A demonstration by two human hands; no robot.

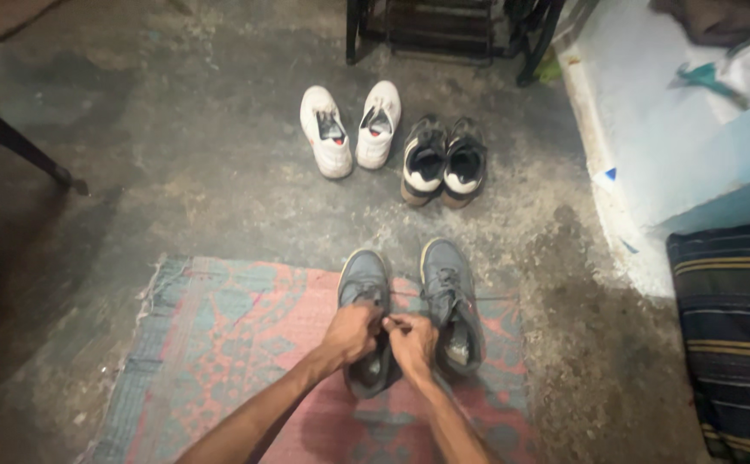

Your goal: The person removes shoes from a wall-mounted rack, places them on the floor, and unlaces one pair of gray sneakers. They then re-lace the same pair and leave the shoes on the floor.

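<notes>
While both hands (383, 337) pinch laces, grey shoe (364, 288) rests on rug (220, 344).

Both bare forearms reach forward from the bottom edge and converge at the middle. The left hand (351, 333) is curled into a loose fist, knuckles up, touching the right hand (413, 342), whose fingers are pinched together.

Concrete floor (177, 172), rug (220, 344), 3 shoe pairs (392, 137)
</notes>
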